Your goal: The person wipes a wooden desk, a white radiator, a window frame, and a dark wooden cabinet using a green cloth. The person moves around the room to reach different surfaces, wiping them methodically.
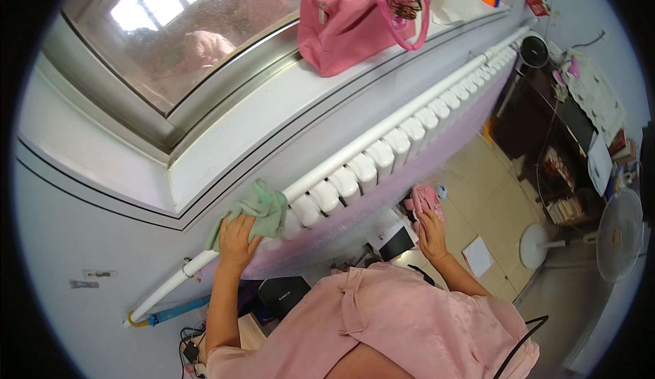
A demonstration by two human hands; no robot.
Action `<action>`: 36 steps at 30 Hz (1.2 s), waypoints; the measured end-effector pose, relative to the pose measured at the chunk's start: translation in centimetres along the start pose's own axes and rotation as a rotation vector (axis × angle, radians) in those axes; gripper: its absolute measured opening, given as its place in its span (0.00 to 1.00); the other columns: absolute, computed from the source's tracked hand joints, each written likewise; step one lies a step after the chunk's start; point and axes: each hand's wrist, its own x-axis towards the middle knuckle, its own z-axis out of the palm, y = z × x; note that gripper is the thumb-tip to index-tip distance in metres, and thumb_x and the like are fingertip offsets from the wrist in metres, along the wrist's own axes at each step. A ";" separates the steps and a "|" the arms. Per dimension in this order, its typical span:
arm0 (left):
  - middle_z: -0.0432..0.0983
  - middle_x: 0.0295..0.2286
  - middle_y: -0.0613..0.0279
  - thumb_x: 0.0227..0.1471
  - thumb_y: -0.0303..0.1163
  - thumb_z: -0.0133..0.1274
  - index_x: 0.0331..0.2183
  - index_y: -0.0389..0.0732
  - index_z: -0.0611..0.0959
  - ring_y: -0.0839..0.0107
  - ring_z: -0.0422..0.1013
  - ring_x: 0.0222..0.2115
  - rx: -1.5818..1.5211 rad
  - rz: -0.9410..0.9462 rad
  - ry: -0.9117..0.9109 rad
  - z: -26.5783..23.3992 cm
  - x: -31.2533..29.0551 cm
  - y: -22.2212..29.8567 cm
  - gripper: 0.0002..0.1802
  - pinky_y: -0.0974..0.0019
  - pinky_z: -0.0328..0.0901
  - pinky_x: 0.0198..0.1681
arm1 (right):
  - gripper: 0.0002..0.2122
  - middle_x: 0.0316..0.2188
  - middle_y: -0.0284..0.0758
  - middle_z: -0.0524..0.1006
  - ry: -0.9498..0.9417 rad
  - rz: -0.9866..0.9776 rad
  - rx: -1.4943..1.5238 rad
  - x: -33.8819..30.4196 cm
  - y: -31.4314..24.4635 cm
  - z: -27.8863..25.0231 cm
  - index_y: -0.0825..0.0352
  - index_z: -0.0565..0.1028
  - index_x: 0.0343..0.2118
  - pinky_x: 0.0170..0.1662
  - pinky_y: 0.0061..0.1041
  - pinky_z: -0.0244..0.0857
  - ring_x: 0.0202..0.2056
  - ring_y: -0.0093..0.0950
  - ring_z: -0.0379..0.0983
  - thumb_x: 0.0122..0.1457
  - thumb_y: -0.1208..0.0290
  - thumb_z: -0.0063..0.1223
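Observation:
My left hand [237,241] is closed over a green cloth [265,205], pressing it around the white pipe [355,148] that runs along the top of the radiator. The white radiator sections [363,167] stretch away to the far right, just right of the cloth. My right hand [431,234] grips a bunched pink cloth [426,198] in the air, apart from the radiator. A translucent purple sheet [409,180] covers the radiator's front, between my two hands.
A pink bag [341,31] stands on the windowsill [205,171] above the radiator. A blue umbrella [181,309] hangs at the pipe's left end. Below lies a black object [283,296]. A standing fan [617,236] and a cluttered dark desk [522,120] are at right; paper [477,256] lies on the tiles.

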 end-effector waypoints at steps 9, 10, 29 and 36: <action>0.68 0.52 0.53 0.42 0.36 0.63 0.54 0.43 0.71 0.58 0.63 0.54 -0.050 0.241 -0.071 5.5 12.1 8.5 0.35 0.52 0.58 0.56 | 0.16 0.50 0.44 0.69 -0.147 0.189 0.061 -7.3 -2.3 1.5 0.68 0.71 0.48 0.52 0.37 0.63 0.49 0.46 0.68 0.54 0.81 0.49; 0.65 0.54 0.53 0.42 0.35 0.63 0.54 0.43 0.71 0.57 0.60 0.56 -0.079 0.327 -0.071 7.1 13.9 9.6 0.35 0.53 0.57 0.58 | 0.16 0.50 0.44 0.70 -0.158 0.183 0.065 -7.8 -3.0 1.5 0.67 0.71 0.48 0.51 0.37 0.63 0.49 0.46 0.68 0.54 0.81 0.49; 0.72 0.47 0.44 0.53 0.29 0.53 0.52 0.36 0.73 0.47 0.67 0.50 -0.592 -0.114 0.285 13.2 21.9 20.6 0.23 0.55 0.62 0.52 | 0.14 0.49 0.45 0.70 0.117 0.497 -0.001 -18.7 7.7 -10.4 0.67 0.73 0.44 0.47 0.33 0.68 0.46 0.44 0.72 0.55 0.83 0.47; 0.74 0.41 0.42 0.56 0.49 0.49 0.49 0.35 0.74 0.46 0.70 0.42 -0.148 -0.068 0.010 14.1 25.8 18.9 0.29 0.51 0.64 0.45 | 0.12 0.49 0.44 0.70 0.260 0.677 0.041 -21.7 16.3 -17.1 0.69 0.73 0.44 0.48 0.29 0.68 0.46 0.40 0.72 0.59 0.82 0.44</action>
